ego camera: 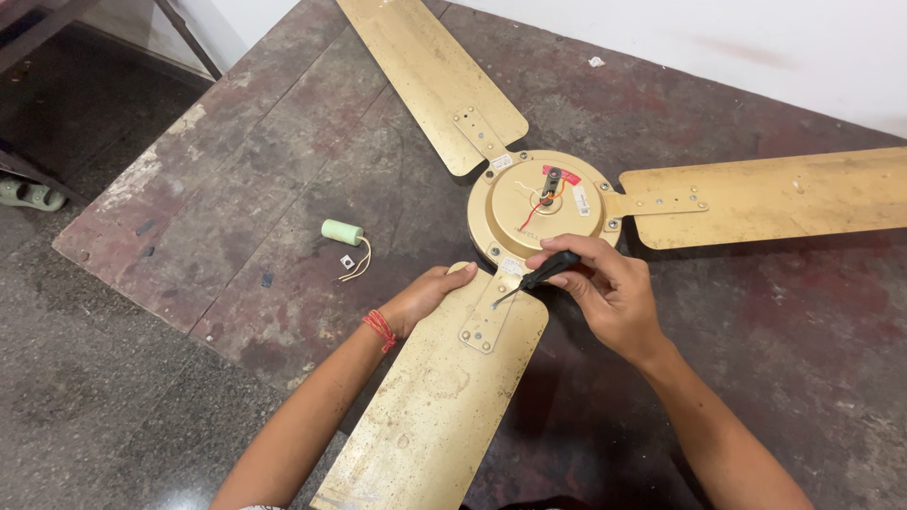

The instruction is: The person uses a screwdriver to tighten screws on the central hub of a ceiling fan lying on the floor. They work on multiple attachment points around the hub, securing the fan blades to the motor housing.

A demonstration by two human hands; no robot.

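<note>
A gold ceiling fan lies flat on a worn dark table (283, 161), its round motor hub (543, 203) at the centre with three blades spreading out. My right hand (605, 288) grips a black-handled screwdriver (539, 276), its tip resting on the bracket of the near blade (444, 397). Resting against the left edge of that blade near the hub is my left hand (430, 293), with a red thread around the wrist. Red and orange wires poke out of the hub's middle.
A pale green capacitor (342, 232) with white leads and a small white piece (348, 261) lie on the table left of the hub. A white wall runs behind the far blades. A grey floor lies to the left, with a sandal (28, 194) on it.
</note>
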